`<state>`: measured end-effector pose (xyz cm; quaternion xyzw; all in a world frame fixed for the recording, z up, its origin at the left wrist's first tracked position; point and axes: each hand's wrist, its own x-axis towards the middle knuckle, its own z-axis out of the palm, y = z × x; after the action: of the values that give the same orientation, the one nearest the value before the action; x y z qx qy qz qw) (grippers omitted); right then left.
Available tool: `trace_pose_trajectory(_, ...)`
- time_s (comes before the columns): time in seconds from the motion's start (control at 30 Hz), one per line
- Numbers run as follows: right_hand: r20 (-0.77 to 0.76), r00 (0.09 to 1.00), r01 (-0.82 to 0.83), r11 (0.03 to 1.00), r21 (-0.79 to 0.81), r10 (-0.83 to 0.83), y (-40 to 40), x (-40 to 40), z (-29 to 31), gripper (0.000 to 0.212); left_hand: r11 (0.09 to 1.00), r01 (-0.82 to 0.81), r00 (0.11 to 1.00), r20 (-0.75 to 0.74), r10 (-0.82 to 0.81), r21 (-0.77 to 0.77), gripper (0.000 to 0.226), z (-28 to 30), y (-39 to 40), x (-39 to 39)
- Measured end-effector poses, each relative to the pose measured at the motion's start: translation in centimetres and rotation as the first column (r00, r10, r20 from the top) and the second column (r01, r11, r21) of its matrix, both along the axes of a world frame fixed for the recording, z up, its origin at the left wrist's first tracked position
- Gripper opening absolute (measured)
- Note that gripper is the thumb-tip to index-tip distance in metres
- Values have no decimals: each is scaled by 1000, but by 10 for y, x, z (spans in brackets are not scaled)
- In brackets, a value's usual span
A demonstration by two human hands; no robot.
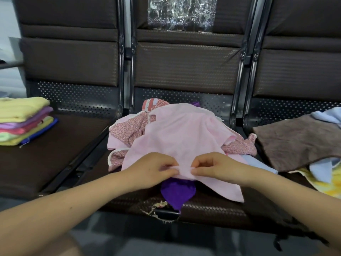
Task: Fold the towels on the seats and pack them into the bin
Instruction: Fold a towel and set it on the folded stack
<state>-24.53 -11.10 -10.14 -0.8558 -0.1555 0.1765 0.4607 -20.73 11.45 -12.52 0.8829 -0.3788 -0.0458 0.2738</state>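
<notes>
Both hands are together at the near edge of the pink towel (181,133). Left hand (154,168) and right hand (215,168) each pinch that hem, fingers curled, almost touching.

Risks:
- Grip points are bunched at one spot, not at corners. A lift from here probably drapes the towel unevenly and gives a skewed fold.
- The towel lies on a loose heap. Dragging it could pull the patterned red cloth (127,130) or the purple cloth (177,193) off the seat front.

The pink towel is thin, pale and crumpled, spread just beyond the hands over the heap. A folded stack (24,121) sits far left of the left hand. A brown towel (299,139) lies on more unfolded pieces right of the right hand. No bin is in view.
</notes>
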Motion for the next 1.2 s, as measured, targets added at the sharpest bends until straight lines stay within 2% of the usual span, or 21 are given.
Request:
trace_pose_trajectory(0.13,-77,981,188,973,137,-179,-2,12,4,22,987,-71,990,-134,52,-143,26,8,-5,5)
trace_pose_trajectory(0.2,-46,979,205,970,131,-200,0,14,10,21,999,-17,999,-32,16,-27,33,16,-8,2)
trace_pose_trajectory(0.27,71,993,100,993,-55,-96,1,16,19,18,981,61,976,197,-97,182,41,20,-11,0)
trace_pose_trajectory(0.3,107,994,30,985,-168,-12,1,17,25,18,970,78,962,237,-133,230,42,24,-12,0)
trace_pose_trajectory(0.37,125,985,-65,936,-346,115,-3,18,31,15,970,85,976,178,-127,228,45,29,-10,10)
trace_pose_trajectory(0.43,168,973,-76,907,-413,158,-11,23,32,10,969,82,978,170,-124,232,52,29,-6,22)
trace_pose_trajectory(0.53,244,963,-35,950,-309,115,-21,39,27,16,961,58,974,196,-114,269,49,26,1,34)
trace_pose_trajectory(0.63,245,967,-29,981,-191,76,-27,50,28,14,990,45,988,143,-64,130,36,20,2,42)
trace_pose_trajectory(0.73,212,976,-3,986,-166,39,-34,60,28,12,1000,-7,1000,29,7,21,34,23,1,52)
trace_pose_trajectory(0.87,162,987,47,973,-226,-10,-54,69,23,63,995,-89,992,-100,83,-51,37,29,13,70)
trace_pose_trajectory(0.9,159,986,82,967,-241,-44,-62,70,23,66,992,-104,989,-108,97,-66,41,31,15,75)
trace_pose_trajectory(1.0,223,956,240,947,-211,-193,-83,78,22,47,962,-250,966,-98,239,-113,35,35,20,90)
trace_pose_trajectory(1.07,304,890,391,912,-125,-340,-91,83,21,32,914,-377,926,-51,373,-148,34,35,18,99)
trace_pose_trajectory(1.13,319,823,501,865,-19,-469,-96,86,16,31,847,-483,875,-106,472,-221,34,29,15,108)
trace_pose_trajectory(1.2,254,773,580,809,90,-582,-98,90,7,35,810,-548,836,-128,533,-206,33,20,10,116)
